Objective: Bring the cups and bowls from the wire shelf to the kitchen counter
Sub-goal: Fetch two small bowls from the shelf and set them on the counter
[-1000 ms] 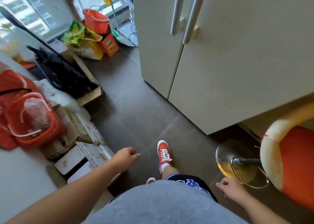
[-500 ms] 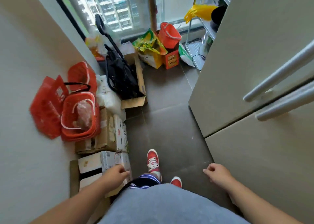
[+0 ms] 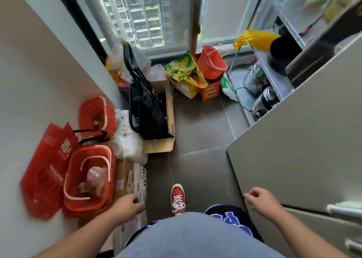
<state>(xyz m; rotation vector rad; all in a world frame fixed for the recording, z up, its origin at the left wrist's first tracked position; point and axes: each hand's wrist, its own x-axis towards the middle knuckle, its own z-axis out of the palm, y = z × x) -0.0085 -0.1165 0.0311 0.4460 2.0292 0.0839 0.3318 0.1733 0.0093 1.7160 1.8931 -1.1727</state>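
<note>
The wire shelf (image 3: 274, 77) stands at the far right, behind the beige fridge, with a yellow bag (image 3: 254, 39) hanging off it, a black pot (image 3: 282, 52) on a middle tier and glass jars (image 3: 260, 93) lower down. Its upper tier is blurred, so cups and bowls cannot be made out. My left hand (image 3: 127, 206) hangs low at my side, fingers curled, holding nothing. My right hand (image 3: 261, 200) is loosely curled beside the fridge, holding nothing. Both are well short of the shelf.
The beige fridge (image 3: 303, 150) fills the right side. Red baskets (image 3: 88, 179), a red paper bag (image 3: 47, 167), cardboard boxes (image 3: 162, 120) and a black trolley bag (image 3: 145, 105) line the left wall. A narrow strip of dark tiled floor (image 3: 199, 140) runs toward the window.
The view has swung left and lifted from the fridge front and stool to the passage. The wire shelf has come into view and I have stepped forward along the fridge.
</note>
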